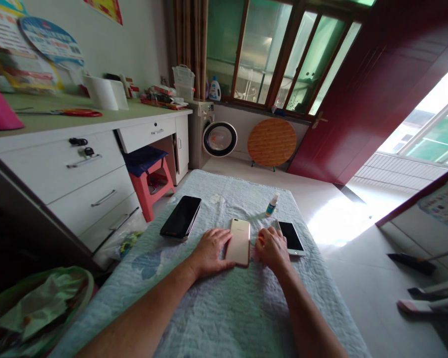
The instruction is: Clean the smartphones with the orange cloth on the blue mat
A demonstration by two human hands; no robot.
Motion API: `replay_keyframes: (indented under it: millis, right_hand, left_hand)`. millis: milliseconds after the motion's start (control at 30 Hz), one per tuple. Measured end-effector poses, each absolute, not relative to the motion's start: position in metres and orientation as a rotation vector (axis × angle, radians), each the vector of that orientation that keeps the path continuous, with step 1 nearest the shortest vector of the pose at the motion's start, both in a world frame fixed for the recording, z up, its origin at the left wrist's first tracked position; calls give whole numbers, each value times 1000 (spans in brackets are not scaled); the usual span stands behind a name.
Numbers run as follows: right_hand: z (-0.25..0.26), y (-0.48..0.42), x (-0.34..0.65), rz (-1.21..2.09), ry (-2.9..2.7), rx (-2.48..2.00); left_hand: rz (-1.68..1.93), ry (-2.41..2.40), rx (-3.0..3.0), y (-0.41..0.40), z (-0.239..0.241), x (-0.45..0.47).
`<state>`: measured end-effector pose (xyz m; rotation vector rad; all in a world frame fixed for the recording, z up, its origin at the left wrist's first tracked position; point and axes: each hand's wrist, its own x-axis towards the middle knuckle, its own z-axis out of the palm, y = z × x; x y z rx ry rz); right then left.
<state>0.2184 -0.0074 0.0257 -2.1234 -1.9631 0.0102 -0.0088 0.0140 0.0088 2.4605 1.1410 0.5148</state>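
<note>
A gold smartphone (239, 239) lies back side up on the quilted cover. My left hand (211, 252) grips its left side, with fingertips at the upper left edge and the thumb at the bottom edge. Just right of this phone, my right hand (272, 247) is curled low over the cover; something small and orange shows at its fingers, too little to name. Beside that hand lies a white smartphone (291, 237) with its dark screen up. A small spray bottle (272, 205) stands behind it. Farther left, a black smartphone (181, 217) rests on what looks like a box.
Along the left runs a white desk (91, 169) bearing scissors (78, 113) and a paper roll (101, 93). A red stool (151, 186) stands beneath it. At lower left is a waste bin (85, 298). Beyond are a washing machine (199, 134) and a round wooden tabletop (272, 141).
</note>
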Motion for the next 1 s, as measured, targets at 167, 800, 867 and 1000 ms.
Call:
replay_keyframes:
  millis: [167, 800, 867, 1000]
  right_hand:
    - [23, -4, 222, 177, -1918, -1929]
    - [33, -5, 206, 829, -1673, -1943]
    - [30, -4, 206, 937, -1572, -1932]
    - [28, -5, 206, 1214, -1272, -1836]
  left_hand:
    - [508, 1131, 2462, 16, 6, -9]
    - [502, 1144, 2462, 15, 9, -8]
    - [501, 1143, 2468, 15, 9, -8]
    - [503, 1154, 2463, 14, 9, -8]
